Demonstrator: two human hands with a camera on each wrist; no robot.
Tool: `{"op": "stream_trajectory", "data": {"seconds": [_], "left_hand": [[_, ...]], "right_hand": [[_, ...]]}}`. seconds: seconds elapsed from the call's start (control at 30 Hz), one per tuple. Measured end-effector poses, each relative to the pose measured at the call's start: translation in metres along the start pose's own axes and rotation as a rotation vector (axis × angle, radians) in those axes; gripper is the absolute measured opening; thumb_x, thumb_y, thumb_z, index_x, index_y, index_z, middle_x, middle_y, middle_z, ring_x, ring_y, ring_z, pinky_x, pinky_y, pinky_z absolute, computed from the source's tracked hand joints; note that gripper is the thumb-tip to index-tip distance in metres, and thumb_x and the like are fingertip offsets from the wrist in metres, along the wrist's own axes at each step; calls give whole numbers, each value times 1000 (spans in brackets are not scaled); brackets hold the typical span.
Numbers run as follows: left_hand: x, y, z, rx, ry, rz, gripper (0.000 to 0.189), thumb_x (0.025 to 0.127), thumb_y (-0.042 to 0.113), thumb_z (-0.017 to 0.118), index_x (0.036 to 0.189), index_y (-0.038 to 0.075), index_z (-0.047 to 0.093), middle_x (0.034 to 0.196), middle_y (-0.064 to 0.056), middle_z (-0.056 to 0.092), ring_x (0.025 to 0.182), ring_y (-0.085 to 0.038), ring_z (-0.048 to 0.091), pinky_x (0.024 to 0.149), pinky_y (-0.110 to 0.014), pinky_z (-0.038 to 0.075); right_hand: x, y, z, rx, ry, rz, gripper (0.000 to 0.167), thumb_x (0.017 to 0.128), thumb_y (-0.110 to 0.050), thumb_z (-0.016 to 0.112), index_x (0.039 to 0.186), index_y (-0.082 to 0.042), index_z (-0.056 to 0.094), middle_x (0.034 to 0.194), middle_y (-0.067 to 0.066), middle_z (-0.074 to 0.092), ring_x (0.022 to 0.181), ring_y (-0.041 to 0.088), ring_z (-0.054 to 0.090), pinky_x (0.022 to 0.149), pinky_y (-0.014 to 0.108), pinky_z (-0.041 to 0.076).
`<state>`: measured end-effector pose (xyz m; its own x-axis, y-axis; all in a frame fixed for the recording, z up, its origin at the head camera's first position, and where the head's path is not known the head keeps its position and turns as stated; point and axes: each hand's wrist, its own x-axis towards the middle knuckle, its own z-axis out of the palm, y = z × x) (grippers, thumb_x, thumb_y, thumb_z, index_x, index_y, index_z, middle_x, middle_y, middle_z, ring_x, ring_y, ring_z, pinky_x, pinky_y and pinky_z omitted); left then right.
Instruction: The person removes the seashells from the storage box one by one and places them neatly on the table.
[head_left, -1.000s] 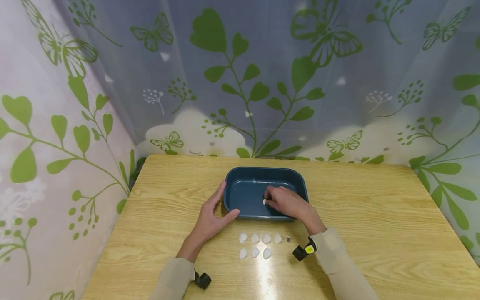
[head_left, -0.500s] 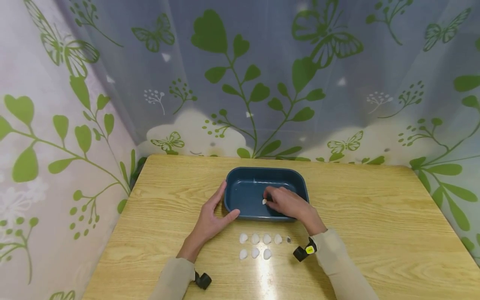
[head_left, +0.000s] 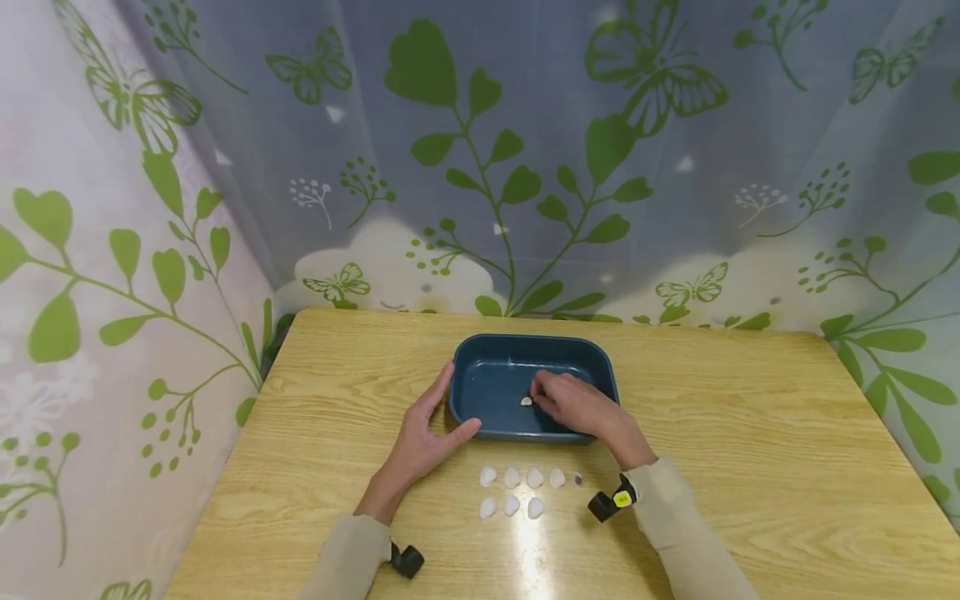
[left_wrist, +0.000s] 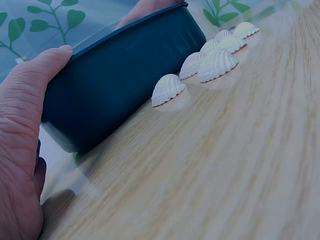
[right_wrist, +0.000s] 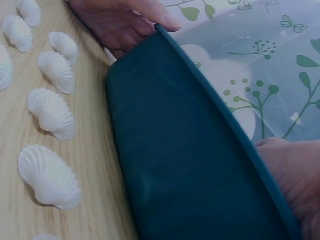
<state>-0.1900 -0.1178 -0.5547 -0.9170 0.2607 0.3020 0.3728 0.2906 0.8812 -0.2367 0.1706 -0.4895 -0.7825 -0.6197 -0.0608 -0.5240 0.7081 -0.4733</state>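
A deep blue rectangular dish (head_left: 540, 437) stands on the wooden table. My left hand (head_left: 417, 443) spans its left end, fingers straight along the side and thumb resting on the near rim, as the left wrist view also shows. Inside the dish, a small whitish shell (head_left: 527, 402) lies just left of my right hand's bent fingertips, seemingly on the dish floor. My right hand (head_left: 577, 404) reaches over the right rim, its fingers appearing slightly apart from that shell. In the right wrist view, the dish wall (right_wrist: 175, 135) hides those fingers.
Two rows of white ribbed seashells (head_left: 535, 477) lie on the table before the dish. A small dark spot or object (head_left: 578, 480) sits at the far row's right end. Patterned curtains (head_left: 480, 167) hang behind the table and at left.
The small shell, earlier pinched between my right fingertips, now lies flatter, just left of them. My right fingers have drawn slightly rightward. My left hand has stayed on the dish.
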Motion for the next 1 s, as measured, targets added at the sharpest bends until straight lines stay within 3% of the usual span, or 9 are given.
{"op": "stream_trajectory", "data": {"seconds": [0.2, 0.47, 0.73, 1.0], "left_hand": [[0, -1, -1, 4, -10, -5, 94, 94, 32, 80, 168, 28, 22, 173, -3, 24, 158, -16, 22, 127, -49, 25], [-1, -2, -1, -2, -14, -17, 94, 94, 33, 80, 168, 27, 22, 173, -3, 24, 158, -15, 22, 127, -49, 25], [0, -2, 1, 3, -13, -30, 95, 94, 34, 81, 168, 28, 23, 173, -1, 24, 158, -14, 22, 128, -49, 24], [-1, 5, 0, -6, -4, -14, 94, 94, 29, 80, 168, 25, 23, 172, -6, 25, 158, -20, 23, 127, -54, 25]], "right_hand": [[3, -2, -2, 8, -35, 26, 21, 104, -12, 67, 123, -3, 63, 73, -3, 56, 58, 7, 47, 55, 25, 41], [8, -7, 4, -34, -54, 45, 13, 107, -15, 63, 116, -6, 64, 97, 3, 68, 67, 7, 52, 61, 26, 47], [5, -4, 0, -22, -76, 62, 18, 104, -14, 67, 120, -6, 64, 100, 3, 69, 69, 7, 55, 64, 28, 49], [3, -2, 0, -25, -61, 50, 11, 104, -12, 66, 115, -7, 65, 94, 0, 68, 66, 7, 53, 61, 28, 47]]}}
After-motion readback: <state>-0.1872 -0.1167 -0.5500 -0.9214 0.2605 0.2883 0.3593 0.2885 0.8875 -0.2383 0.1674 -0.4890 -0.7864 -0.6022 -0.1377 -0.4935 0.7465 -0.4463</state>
